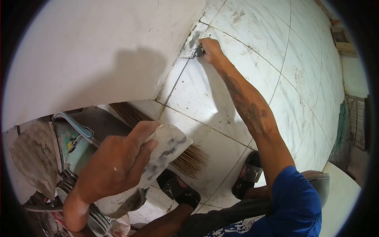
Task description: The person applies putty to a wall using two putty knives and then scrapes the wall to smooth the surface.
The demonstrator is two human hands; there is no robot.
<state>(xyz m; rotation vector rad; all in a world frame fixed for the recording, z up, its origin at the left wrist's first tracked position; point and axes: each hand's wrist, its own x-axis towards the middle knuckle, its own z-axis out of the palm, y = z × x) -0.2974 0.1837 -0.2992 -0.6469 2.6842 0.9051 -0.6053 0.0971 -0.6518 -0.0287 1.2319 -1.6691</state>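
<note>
Head view: the right hand (211, 49), at the far side, has its fingers closed on the dark handle of a smeared flat trowel (191, 44), located at the foot of the pale wall (98, 43). The left hand (116, 166), near left, grips a stained pale plate (167, 146), partly covering a stick broom (193, 162)
</note>
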